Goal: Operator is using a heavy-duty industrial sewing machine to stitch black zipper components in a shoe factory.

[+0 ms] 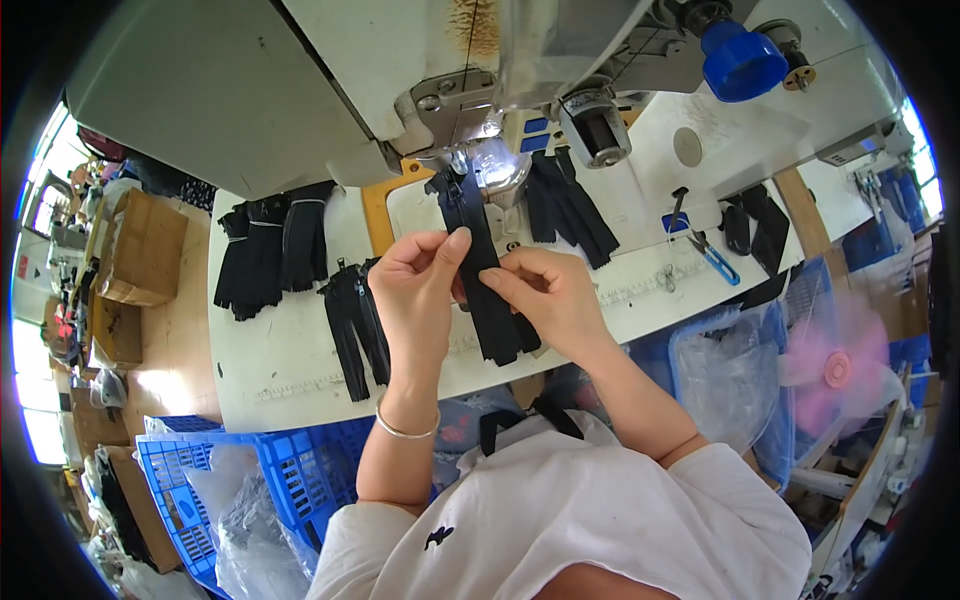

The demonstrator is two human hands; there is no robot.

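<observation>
A black zipper (487,320) stretches from under the needle area of a sewing machine (455,110) toward me, its near end hanging at the table's front edge. My left hand (418,275) pinches its left edge between thumb and fingers. On the other side, my right hand (545,295) grips the right edge, a little nearer to me. The zipper's far end, with its slider (455,188), lies in the lamp's light below the presser foot. Part of the fingers of both hands is hidden behind the zipper.
Bundled black zippers (265,250) lie at the left, loose ones (357,320) nearer me, and more (570,205) right of the needle. Blue-handled snips (714,260) rest at the right. Blue crates (290,490) with plastic bags and a pink fan (836,370) stand beside the table.
</observation>
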